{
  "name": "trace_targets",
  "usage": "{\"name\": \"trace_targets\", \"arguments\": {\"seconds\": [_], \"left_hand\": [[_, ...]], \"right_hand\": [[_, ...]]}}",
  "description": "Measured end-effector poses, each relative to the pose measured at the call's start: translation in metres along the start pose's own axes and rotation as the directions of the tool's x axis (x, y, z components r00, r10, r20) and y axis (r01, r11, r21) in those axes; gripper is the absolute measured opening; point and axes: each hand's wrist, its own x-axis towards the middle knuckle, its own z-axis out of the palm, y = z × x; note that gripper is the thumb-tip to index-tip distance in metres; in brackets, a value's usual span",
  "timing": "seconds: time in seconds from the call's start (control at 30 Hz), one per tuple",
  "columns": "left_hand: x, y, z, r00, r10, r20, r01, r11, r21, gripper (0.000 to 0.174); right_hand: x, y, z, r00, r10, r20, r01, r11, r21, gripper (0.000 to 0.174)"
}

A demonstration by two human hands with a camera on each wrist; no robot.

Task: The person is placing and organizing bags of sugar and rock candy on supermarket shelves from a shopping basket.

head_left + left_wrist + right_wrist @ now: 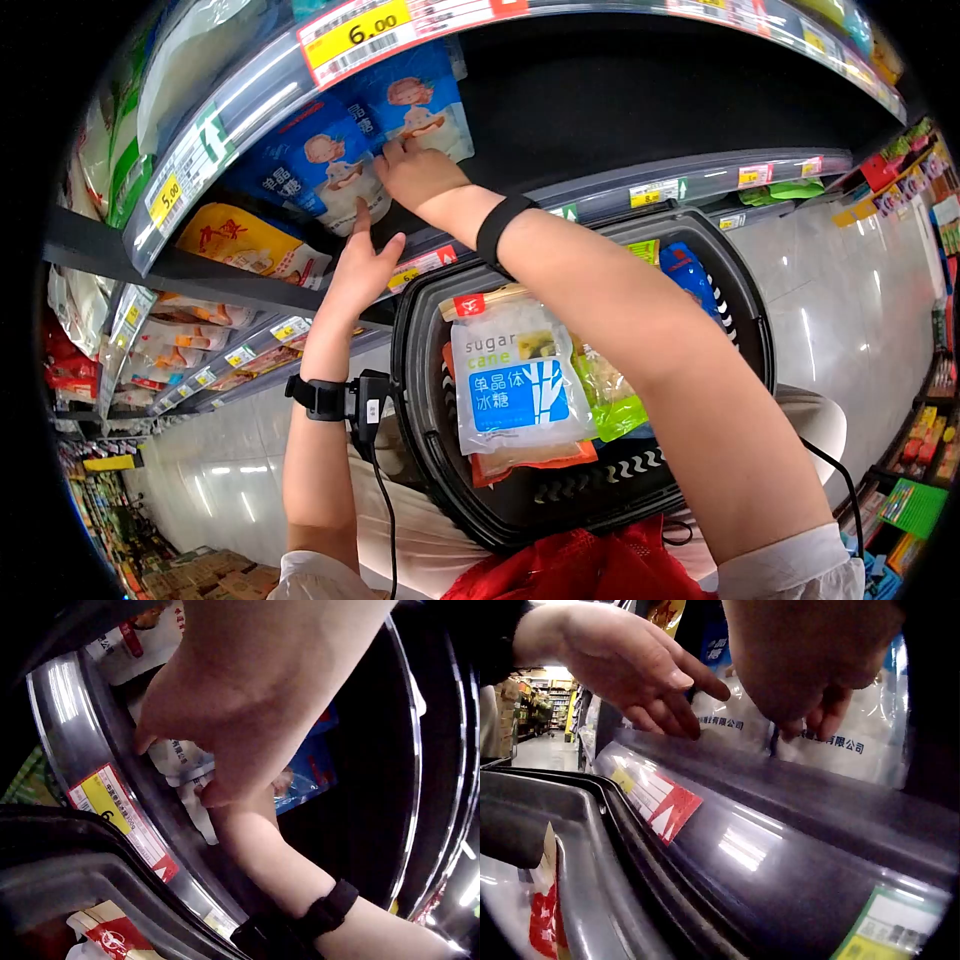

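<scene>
Your right forearm (pixel 625 300) reaches eleven o'clock — left hand (pixel 365 268) spread, right hand (pixel 425 180), grip unclear — where the likely slippery rock-sugar pouch (pixel 440 105) pinches best edgewise.

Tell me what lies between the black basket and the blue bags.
The shelf's front edge, bearing price tags, lies between the basket and the blue bags, as the right wrist view shows.

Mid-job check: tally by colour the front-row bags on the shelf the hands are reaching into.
Blue bags: 2
Yellow bag: 1
Total: 3
</scene>
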Motion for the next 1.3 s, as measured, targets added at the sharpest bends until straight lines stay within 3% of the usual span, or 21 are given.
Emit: {"name": "trace_targets", "arguments": {"seconds": [0.1,0.13,0.17,0.23,0.27,0.3,0.33,0.37,0.4,0.43,0.47,0.5,0.53,0.57,0.63,0.8,1.3], "left_hand": [[0.002,-0.003,0.002,0.997,0.064,-0.046,-0.065,0.998,-0.019,0.078],[-0.007,0.017,-0.006,0.999,-0.045,-0.002,0.045,0.996,0.077,0.074],[-0.008,0.009,-0.005,0.999,-0.036,-0.001,0.036,0.997,0.075,0.074],[-0.007,0.005,-0.007,0.989,0.145,-0.013,-0.143,0.987,0.076,0.07],[-0.015,0.014,-0.014,0.994,-0.041,0.099,0.028,0.991,0.127,0.068],[-0.016,0.006,-0.014,0.996,-0.005,0.094,-0.009,0.987,0.158,0.065],[-0.02,0.011,-0.016,0.995,0.051,0.086,-0.065,0.984,0.166,0.062],[-0.026,0.017,-0.02,0.991,0.106,0.08,-0.118,0.978,0.174,0.058],[-0.033,0.026,-0.024,0.987,0.148,0.068,-0.158,0.97,0.184,0.055],[-0.039,0.036,-0.027,0.98,0.19,0.056,-0.197,0.961,0.194,0.051],[-0.045,0.047,-0.027,0.982,0.188,0.035,-0.191,0.963,0.191,0.048],[-0.045,0.051,-0.023,0.979,0.198,0.042,-0.202,0.961,0.189,0.048],[-0.044,0.053,-0.02,0.972,0.23,0.049,-0.235,0.964,0.121,0.047],[-0.042,0.055,-0.019,0.964,0.26,0.049,-0.263,0.963,0.057,0.047],[-0.042,0.06,-0.018,0.968,0.224,0.11,-0.229,0.972,0.044,0.046],[-0.043,0.058,-0.029,0.977,0.202,0.072,-0.209,0.973,0.098,0.047],[-0.039,0.069,-0.026,0.973,0.21,0.092,-0.212,0.977,0.004,0.046]], "right_hand": [[-0.002,-0.003,0.006,0.999,0.04,0.018,-0.04,0.999,0.003,0.02],[-0.004,-0.005,0.01,0.997,0.061,0.037,-0.062,0.997,0.053,0.02],[-0.005,-0.004,0.013,0.995,0.081,0.055,-0.086,0.991,0.101,0.02],[-0.008,-0.004,-0.005,0.988,0.037,0.151,-0.053,0.994,0.098,0.02],[-0.011,-0.001,-0.015,0.984,0.073,0.165,-0.114,0.961,0.254,0.02],[-0.011,0.007,-0.035,0.977,0.108,0.183,-0.175,0.899,0.402,0.02],[-0.011,0.017,-0.045,0.969,0.244,0.032,-0.227,0.834,0.503,0.02],[-0.011,0.028,-0.053,0.917,0.385,-0.103,-0.249,0.756,0.606,0.021],[-0.006,0.042,-0.058,0.778,0.608,-0.157,-0.308,0.587,0.749,0.021],[0.003,0.063,-0.049,0.586,0.764,-0.271,-0.349,0.54,0.766,0.015],[0.012,0.093,-0.031,0.424,0.9,-0.103,-0.418,0.296,0.859,0.016],[0.021,0.117,-0.01,0.34,0.937,-0.085,-0.405,0.228,0.886,0.019],[0.027,0.132,-0.008,0.39,0.916,-0.096,-0.655,0.349,0.67,0.026],[0.052,0.181,0.068,0.75,0.65,-0.121,-0.573,0.73,0.374,0.042],[0.064,0.183,0.064,0.634,0.774,-0.007,-0.749,0.616,0.243,0.042],[0.058,0.192,0.085,0.58,0.803,0.141,-0.813,0.582,0.031,0.044],[0.058,0.165,0.095,0.654,0.744,0.138,-0.754,0.656,0.035,0.047]]}}
